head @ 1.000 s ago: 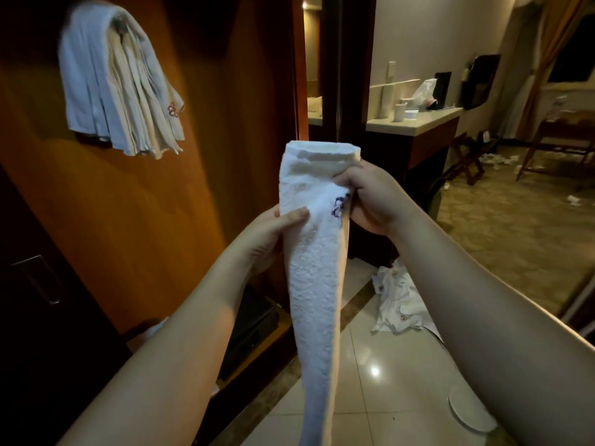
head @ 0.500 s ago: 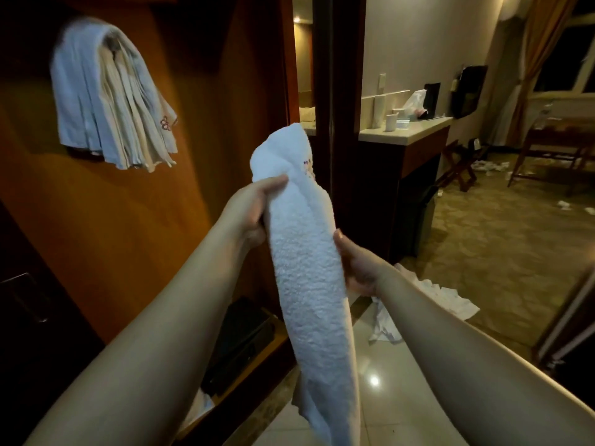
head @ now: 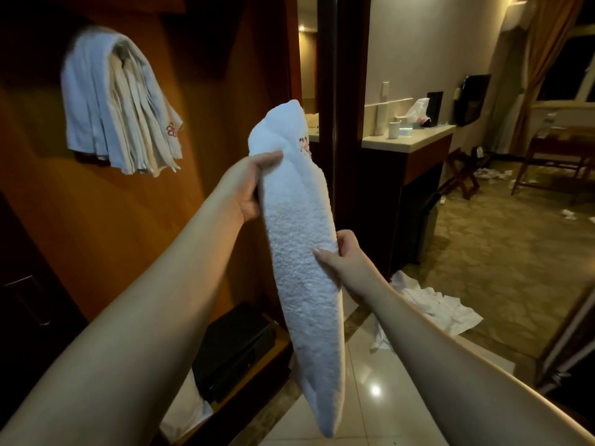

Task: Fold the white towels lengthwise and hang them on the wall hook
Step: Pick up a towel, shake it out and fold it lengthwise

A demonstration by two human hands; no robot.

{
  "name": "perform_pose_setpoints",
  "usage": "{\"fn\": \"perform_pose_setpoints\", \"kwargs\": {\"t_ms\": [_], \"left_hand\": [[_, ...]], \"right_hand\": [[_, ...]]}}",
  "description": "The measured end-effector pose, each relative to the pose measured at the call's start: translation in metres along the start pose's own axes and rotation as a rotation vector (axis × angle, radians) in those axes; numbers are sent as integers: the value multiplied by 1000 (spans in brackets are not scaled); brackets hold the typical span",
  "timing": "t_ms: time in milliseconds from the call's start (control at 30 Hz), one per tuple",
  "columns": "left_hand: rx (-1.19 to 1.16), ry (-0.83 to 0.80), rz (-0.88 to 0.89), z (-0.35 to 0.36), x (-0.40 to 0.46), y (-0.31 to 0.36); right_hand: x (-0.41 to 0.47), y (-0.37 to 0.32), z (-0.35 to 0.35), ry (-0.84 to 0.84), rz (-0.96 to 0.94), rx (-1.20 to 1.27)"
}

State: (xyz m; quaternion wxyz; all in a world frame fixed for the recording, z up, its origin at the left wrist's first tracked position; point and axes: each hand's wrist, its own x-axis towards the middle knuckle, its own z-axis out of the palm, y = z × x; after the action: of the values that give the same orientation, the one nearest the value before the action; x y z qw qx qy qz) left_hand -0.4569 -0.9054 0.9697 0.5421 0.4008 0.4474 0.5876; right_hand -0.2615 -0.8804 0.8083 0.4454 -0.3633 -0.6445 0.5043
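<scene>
- Towel [head: 299, 239] now hangs as a narrow folded strip between the hands; a second ago both hands gripped it near its top, side by side.
- Right hand [head: 346, 259] has dropped to mid-length, thumb on the front face and fingers curled behind the right edge.
- Left hand [head: 249, 185] has moved higher, pinching the left edge just below the folded top, which leans up and left.
- Judgement: the lengthwise fold looks done, and the lift toward the hook has begun.
- Hung towels [head: 119, 104] are up and left of the left hand, well apart; the hook itself is hidden under them.
- Count: one towel in hand, one bunch hung with several layers I cannot count, one crumpled white heap [head: 438, 307] on the floor right of the right hand.
</scene>
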Motion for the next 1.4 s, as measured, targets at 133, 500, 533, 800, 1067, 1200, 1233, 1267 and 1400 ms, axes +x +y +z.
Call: {"fn": "perform_pose_setpoints", "kwargs": {"t_ms": [133,500,533,800,1067,1200,1233,1267,1400], "left_hand": [[-17,-32,6,2,1,7],[0,-144,76,-3,-2,37],[6,-132,92,-6,-3,42],[-47,-89,153,-14,-4,62],[-59,46,146,-21,4,54],[-100,82,147,-21,7,48],[-113,89,152,-21,8,49],[-126,97,155,-21,9,50],[-170,135,134,-22,14,54]], "right_hand": [[-1,3,2,-22,-16,82],[-13,-24,5,-175,175,-269],[-14,-29,3,-160,113,-317],[-18,-44,9,-70,-134,-339],[-16,-40,-1,-214,-191,-653],[-24,-35,-8,-30,-144,-438],[-25,-34,-9,8,-135,-395],[-25,-32,-8,37,-132,-352],[-19,-26,-3,102,-131,-179]]}}
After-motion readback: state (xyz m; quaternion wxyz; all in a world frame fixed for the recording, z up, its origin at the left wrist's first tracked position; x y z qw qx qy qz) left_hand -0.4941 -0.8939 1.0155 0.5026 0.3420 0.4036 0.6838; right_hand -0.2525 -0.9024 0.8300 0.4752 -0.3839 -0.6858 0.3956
